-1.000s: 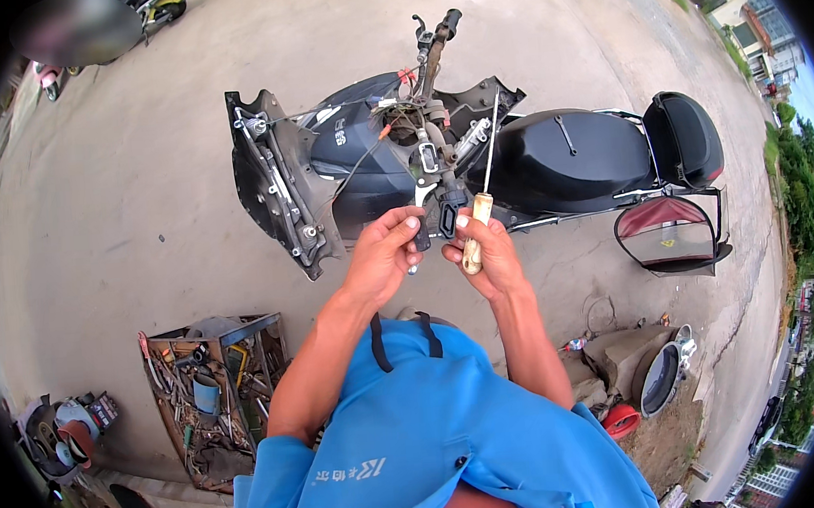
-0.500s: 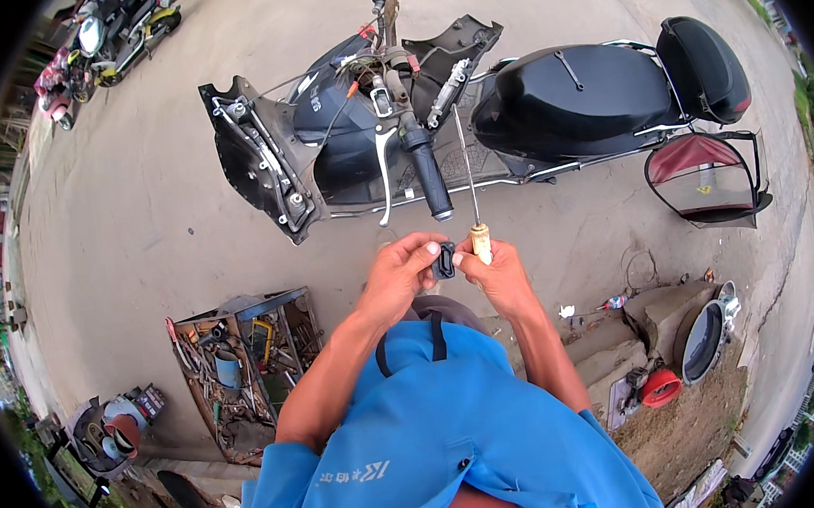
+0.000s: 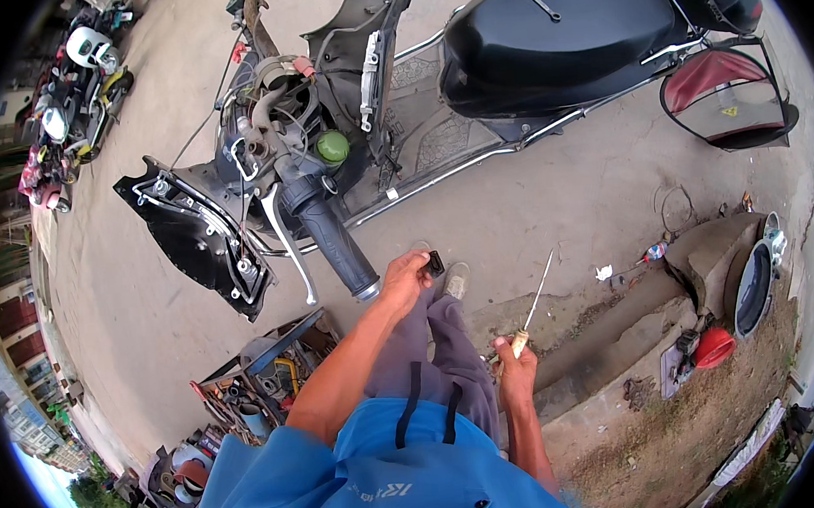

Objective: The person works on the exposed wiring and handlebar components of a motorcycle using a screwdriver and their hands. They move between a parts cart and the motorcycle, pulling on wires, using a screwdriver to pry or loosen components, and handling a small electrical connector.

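My left hand (image 3: pixel 406 280) is closed on a small black part (image 3: pixel 435 263), held just below the end of the scooter's black handlebar grip (image 3: pixel 335 243). My right hand (image 3: pixel 516 365) grips a screwdriver (image 3: pixel 530 308) by its pale wooden handle, its long thin shaft pointing up and to the right, away from the scooter. The scooter (image 3: pixel 433 82) stands in front of me with its front covers removed, showing wiring, a brake lever and a green cap (image 3: pixel 332 147). A detached black front panel (image 3: pixel 200 235) hangs at its left.
An open tool box (image 3: pixel 256 383) full of tools sits on the ground at my lower left. A headlight housing (image 3: pixel 754 282) and a red piece (image 3: pixel 714 348) lie on the dirt strip to the right. Other parked scooters (image 3: pixel 74 79) stand far left.
Both hands have come away from the handlebar and dropped lower. The left hand now holds a small black part, and the right hand has swung the screwdriver down to the right.
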Demonstrator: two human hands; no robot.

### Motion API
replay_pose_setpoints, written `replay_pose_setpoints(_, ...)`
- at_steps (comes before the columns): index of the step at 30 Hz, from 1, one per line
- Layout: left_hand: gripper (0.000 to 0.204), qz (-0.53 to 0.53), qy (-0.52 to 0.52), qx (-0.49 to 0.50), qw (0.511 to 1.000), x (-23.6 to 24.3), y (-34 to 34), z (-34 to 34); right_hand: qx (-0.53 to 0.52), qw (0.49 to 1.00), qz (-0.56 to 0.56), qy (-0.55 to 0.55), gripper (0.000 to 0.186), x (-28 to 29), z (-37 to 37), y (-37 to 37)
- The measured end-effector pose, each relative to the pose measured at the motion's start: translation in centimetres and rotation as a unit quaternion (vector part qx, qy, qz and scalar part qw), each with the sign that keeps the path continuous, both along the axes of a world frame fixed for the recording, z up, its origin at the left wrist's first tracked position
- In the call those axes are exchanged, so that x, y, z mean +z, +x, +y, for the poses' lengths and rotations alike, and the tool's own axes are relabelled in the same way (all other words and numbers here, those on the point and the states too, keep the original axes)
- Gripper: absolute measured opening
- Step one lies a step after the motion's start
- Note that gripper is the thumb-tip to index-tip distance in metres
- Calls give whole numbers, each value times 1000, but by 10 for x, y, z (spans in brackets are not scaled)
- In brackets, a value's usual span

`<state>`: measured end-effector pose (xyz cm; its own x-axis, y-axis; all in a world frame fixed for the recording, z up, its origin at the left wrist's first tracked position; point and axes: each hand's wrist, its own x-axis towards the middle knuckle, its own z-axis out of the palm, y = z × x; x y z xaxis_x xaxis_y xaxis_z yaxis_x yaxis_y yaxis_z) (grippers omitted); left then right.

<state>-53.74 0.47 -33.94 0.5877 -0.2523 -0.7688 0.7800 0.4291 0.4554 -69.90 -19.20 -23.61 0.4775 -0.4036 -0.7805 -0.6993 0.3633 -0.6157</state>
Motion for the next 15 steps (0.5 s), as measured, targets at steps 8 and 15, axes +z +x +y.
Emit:
replay_pose_setpoints(8, 8, 79, 209, 227, 948, -255, 106, 58, -85, 978, 193, 6, 20, -91, -26, -168)
replay_pose_setpoints(15, 19, 56, 359, 212, 907, -328, 172, 82, -157, 940, 302, 2, 21, -116, -30, -253)
